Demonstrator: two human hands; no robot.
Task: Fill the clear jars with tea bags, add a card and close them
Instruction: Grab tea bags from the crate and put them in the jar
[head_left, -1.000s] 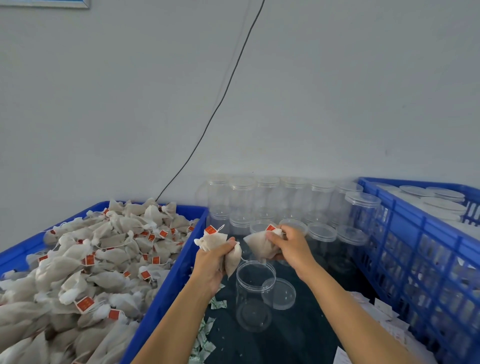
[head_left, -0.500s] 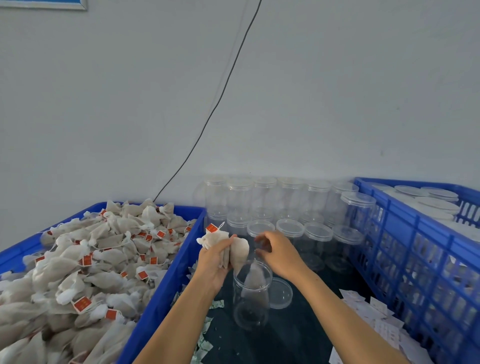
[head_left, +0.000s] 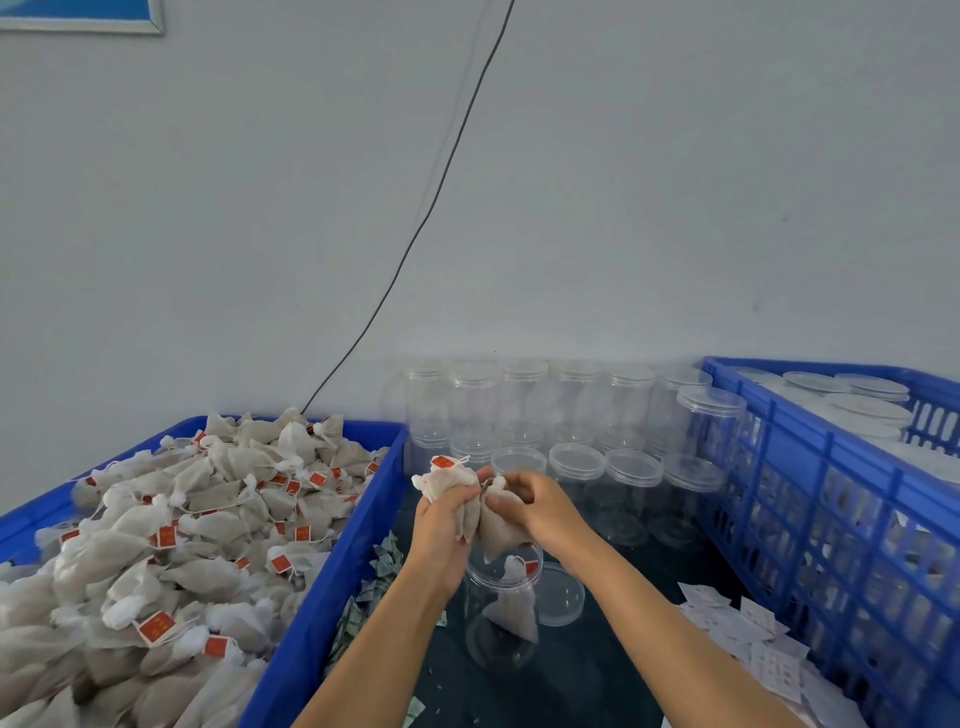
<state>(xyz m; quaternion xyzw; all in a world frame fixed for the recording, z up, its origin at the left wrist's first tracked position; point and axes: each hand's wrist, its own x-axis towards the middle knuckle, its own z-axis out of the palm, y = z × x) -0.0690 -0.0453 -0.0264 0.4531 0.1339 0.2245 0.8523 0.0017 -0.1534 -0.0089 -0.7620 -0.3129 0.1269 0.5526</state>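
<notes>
While one beige tea bag (head_left: 511, 605) lies inside, clear jar (head_left: 501, 618) stands open.

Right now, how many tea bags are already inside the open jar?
1: a single tea bag lies inside the open jar, below both hands; no second bag is visible in it.

Left hand (head_left: 441, 525) grips a bunch of tea bags (head_left: 449, 480); right hand (head_left: 540, 512) pinches one bag (head_left: 501, 525) above the open jar (head_left: 501, 618), which holds another.

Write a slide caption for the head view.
Both hands hold tea bags above the open jar.
</notes>
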